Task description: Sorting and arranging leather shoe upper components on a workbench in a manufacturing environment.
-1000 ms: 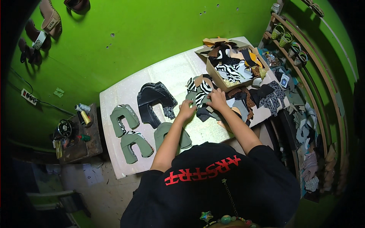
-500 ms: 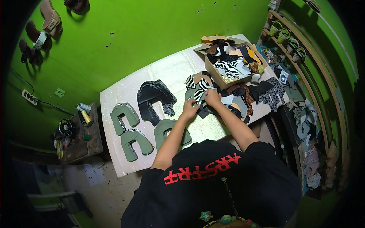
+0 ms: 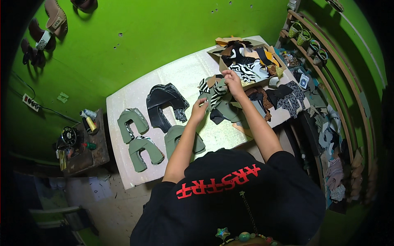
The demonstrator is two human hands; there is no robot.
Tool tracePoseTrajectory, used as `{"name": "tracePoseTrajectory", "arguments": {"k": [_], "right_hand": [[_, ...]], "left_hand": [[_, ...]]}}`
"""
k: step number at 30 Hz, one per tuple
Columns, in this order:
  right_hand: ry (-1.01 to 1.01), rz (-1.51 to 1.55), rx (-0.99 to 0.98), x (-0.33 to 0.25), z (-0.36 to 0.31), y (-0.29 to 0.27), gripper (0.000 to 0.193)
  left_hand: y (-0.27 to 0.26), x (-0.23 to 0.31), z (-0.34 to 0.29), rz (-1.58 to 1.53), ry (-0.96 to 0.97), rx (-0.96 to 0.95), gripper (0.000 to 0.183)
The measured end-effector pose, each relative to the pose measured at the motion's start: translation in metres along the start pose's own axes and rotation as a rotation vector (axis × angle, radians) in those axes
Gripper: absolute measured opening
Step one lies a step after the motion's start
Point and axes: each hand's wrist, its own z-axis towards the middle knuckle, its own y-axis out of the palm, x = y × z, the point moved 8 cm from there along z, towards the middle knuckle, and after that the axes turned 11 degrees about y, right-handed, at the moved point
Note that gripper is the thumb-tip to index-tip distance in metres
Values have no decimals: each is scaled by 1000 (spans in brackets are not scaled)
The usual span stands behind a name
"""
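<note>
A loose pile of cut shoe-upper pieces lies on the table, with zebra-striped pieces (image 3: 216,97), olive-green pieces (image 3: 228,111) and a tan scrap (image 3: 213,81) overlapping. My left hand (image 3: 199,108) is at the pile's left edge, its thumb and fingers parted. Over the pile's upper right side, near the box, my right hand (image 3: 232,83) is raised with loosely bent fingers apart. I make out nothing held in either hand. Small details between the fingertips are hard to see.
A cardboard box (image 3: 251,85) full of scraps stands behind my right hand. Left of the pile lie black sandal uppers (image 3: 158,107) and several olive-green uppers (image 3: 146,154). A spool-topped side table (image 3: 88,153) stands left; a wooden rack (image 3: 328,76) rises right.
My hands have moved apart from the zebra-striped piece they were handling together. The right hand rose toward the box, the left shifted slightly left. More olive green shows on the pile.
</note>
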Motion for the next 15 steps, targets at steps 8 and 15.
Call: {"name": "tracePoseTrajectory", "arguments": {"k": [8,15], "right_hand": [[182,267,-478,0,-20,72,34],[182,-355,-581,30,-44,161,27]], "left_hand": [[-19,67,-18,-789,-15,-33,37],[-118,59,-44,-560,82,208,22]]}}
